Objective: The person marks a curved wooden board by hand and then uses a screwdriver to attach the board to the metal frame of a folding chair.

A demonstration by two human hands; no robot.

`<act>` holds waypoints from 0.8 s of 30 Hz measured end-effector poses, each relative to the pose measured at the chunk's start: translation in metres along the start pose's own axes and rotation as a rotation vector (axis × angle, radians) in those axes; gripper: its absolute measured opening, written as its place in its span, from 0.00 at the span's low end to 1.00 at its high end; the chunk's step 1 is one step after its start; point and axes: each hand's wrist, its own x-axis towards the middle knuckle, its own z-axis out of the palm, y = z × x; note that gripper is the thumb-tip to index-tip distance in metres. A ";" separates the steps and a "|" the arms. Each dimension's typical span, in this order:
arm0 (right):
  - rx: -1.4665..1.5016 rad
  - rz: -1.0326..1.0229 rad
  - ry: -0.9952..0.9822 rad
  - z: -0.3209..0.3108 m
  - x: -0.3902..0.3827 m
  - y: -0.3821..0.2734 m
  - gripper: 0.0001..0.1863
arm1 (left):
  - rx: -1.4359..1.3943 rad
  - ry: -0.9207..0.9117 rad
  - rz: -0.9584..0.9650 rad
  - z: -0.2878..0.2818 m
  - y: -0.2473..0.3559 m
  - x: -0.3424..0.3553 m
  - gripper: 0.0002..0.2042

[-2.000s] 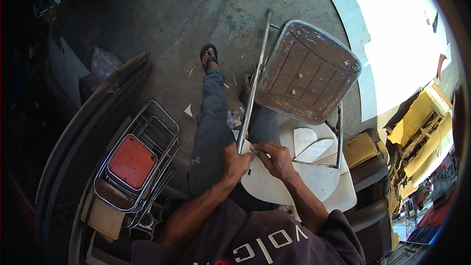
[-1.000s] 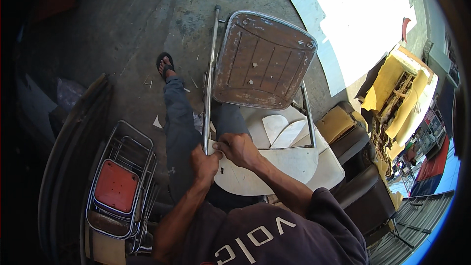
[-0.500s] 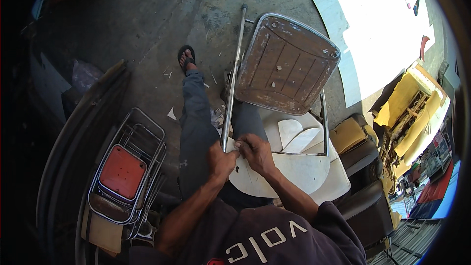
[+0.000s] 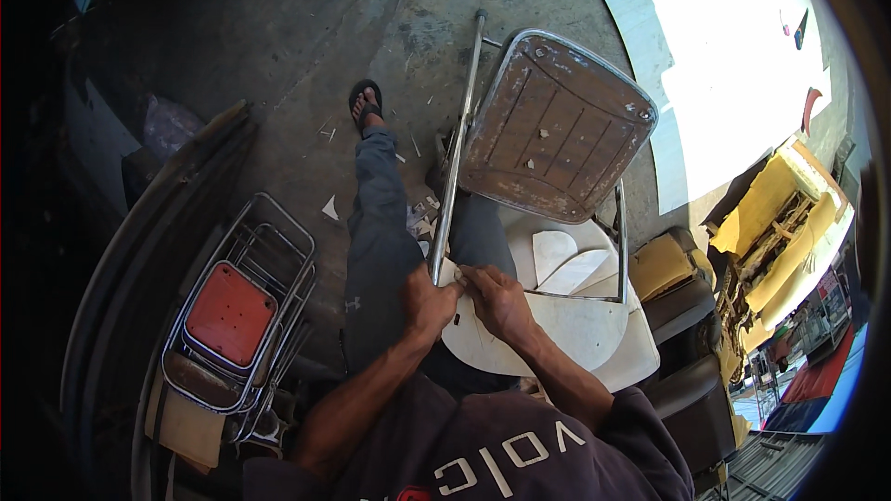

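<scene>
A metal-framed chair [image 4: 561, 125] with a worn brown seat panel lies tipped in front of me, its chrome tube [image 4: 455, 176] running down to my hands. My left hand [image 4: 432, 304] is closed beside the tube's lower end, gripping a small white sheet piece [image 4: 449, 273]. Close against it, my right hand [image 4: 501, 304] pinches the same piece with bent fingers. My fingers hide much of it. Below the right hand lies a white rounded board [image 4: 580, 334] with a small dark slot. Two white cut pieces [image 4: 575, 269] rest beyond it, near the chair's lower bar.
Stacked chair frames with a red seat [image 4: 232, 314] stand at my left. Dark padded seats [image 4: 691, 390] and torn yellow foam [image 4: 766, 223] are at the right. A large white sheet [image 4: 640, 83] covers the far-right floor. Scraps [image 4: 330, 209] litter the concrete near my foot.
The view has shifted slightly, so most things appear a little farther right. Both hands remain together at the white piece, with only small finger movement.
</scene>
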 end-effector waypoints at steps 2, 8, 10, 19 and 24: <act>-0.014 0.017 0.005 0.001 0.001 -0.002 0.10 | 0.005 0.011 0.019 0.001 -0.003 0.001 0.11; 0.004 0.164 -0.009 -0.001 0.011 -0.013 0.09 | 0.013 -0.034 -0.037 -0.001 -0.004 0.003 0.14; 0.018 0.216 -0.026 -0.004 0.013 -0.019 0.10 | 0.034 -0.026 -0.033 0.000 -0.005 0.001 0.13; 0.006 0.213 -0.108 -0.012 0.022 -0.022 0.09 | 0.036 -0.002 -0.044 0.005 -0.014 0.005 0.16; -0.056 0.166 -0.067 -0.009 0.017 -0.023 0.09 | 0.024 -0.007 -0.039 0.003 -0.014 0.006 0.17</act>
